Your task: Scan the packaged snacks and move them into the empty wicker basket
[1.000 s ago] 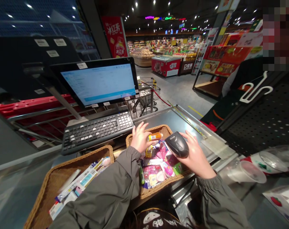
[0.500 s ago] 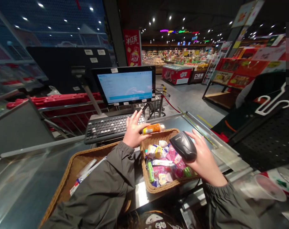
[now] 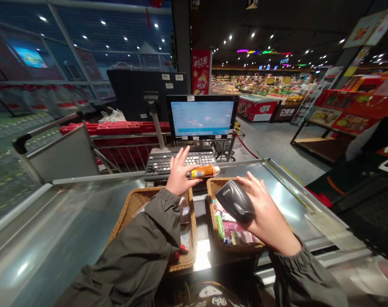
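Pinched between the thumb and fingers of my left hand (image 3: 180,172) is a small orange-and-yellow bottle (image 3: 204,171) with a pale cap and a barcode on its side. It hangs in front of the keyboard (image 3: 163,164). My right hand (image 3: 266,211) grips a black barcode scanner (image 3: 235,200), its head tilted toward the left. Beneath the scanner, a wicker basket (image 3: 213,233) holds many small colourful packages, partly covered by hand and scanner. Under my left forearm lies a second wicker basket (image 3: 123,213) with a few packaged items, mostly hidden by the sleeve.
Behind the keyboard stands a lit monitor (image 3: 202,117), with a larger dark screen (image 3: 145,96) to its left. The metal counter (image 3: 65,217) extends to both sides. A blurred clear cup (image 3: 382,273) is at the lower right. Shelves with red boxes (image 3: 347,108) stand beyond.
My view has turned left, so the monitor, keyboard and baskets appear farther right. The bottle and scanner stay in my hands; my left hand now sits over the left basket's far end.
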Demonstrator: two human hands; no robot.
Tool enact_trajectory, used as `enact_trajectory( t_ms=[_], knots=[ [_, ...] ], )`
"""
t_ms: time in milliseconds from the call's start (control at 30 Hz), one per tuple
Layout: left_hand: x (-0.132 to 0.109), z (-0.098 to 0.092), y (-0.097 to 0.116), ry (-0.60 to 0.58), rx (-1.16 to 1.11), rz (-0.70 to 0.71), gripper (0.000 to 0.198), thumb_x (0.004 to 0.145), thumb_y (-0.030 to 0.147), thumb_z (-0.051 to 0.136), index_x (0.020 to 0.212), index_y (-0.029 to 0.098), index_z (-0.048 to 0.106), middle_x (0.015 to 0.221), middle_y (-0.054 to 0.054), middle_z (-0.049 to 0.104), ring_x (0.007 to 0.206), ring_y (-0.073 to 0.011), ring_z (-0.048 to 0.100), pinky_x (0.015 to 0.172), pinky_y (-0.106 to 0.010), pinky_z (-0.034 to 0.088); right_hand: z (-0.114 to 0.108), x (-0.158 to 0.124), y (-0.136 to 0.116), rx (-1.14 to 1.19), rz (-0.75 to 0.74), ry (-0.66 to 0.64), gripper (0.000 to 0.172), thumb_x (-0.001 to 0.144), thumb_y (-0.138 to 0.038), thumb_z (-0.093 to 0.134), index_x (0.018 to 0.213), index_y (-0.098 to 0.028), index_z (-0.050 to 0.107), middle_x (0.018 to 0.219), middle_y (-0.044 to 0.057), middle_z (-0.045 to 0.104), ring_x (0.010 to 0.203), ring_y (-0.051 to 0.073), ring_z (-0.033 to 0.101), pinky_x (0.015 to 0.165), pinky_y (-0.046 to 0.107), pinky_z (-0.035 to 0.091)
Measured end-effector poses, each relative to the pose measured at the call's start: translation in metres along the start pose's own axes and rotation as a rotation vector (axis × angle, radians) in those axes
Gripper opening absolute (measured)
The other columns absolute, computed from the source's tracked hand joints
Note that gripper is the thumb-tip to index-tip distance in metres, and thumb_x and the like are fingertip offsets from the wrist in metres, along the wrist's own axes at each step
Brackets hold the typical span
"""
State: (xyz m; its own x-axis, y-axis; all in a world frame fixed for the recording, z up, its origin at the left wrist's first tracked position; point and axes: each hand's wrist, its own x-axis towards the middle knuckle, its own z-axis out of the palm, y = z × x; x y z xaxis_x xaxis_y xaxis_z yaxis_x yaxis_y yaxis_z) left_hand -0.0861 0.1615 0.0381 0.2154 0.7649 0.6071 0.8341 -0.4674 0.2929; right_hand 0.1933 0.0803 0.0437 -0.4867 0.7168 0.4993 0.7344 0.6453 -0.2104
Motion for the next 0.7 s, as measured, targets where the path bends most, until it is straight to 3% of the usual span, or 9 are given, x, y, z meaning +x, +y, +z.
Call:
enact_trajectory(
  t_ms=[300, 700],
  knots=[
    [-0.028, -0.029, -0.015, 0.014, 0.045, -0.014, 0.041, 0.069, 0.036, 0.082, 0.107, 0.027, 0.074, 0.162, -0.011, 0.021, 0.150, -0.0362, 0.017, 0.115, -0.067, 0.014, 0.014, 0.015, -0.041, 0.027, -0.096, -0.059, 0.040, 0.081, -0.024, 0.059, 0.120, -0.016, 0.060, 0.147, 0.018, 0.043, 0.148, 0.038, 0.018, 0.114, 0.068, 0.023],
    [-0.056, -0.053, -0.027, 0.014, 0.094, -0.040, 0.041, 0.069, 0.041, 0.083, 0.107, 0.027, 0.074, 0.161, -0.012, 0.024, 0.149, -0.0358, 0.020, 0.115, -0.066, 0.013, 0.026, 0.020, -0.067, 0.049, -0.176, -0.105, 0.050, 0.078, -0.021, 0.059, 0.128, -0.018, 0.056, 0.146, 0.017, 0.045, 0.147, 0.038, 0.022, 0.113, 0.071, 0.024]
  ],
)
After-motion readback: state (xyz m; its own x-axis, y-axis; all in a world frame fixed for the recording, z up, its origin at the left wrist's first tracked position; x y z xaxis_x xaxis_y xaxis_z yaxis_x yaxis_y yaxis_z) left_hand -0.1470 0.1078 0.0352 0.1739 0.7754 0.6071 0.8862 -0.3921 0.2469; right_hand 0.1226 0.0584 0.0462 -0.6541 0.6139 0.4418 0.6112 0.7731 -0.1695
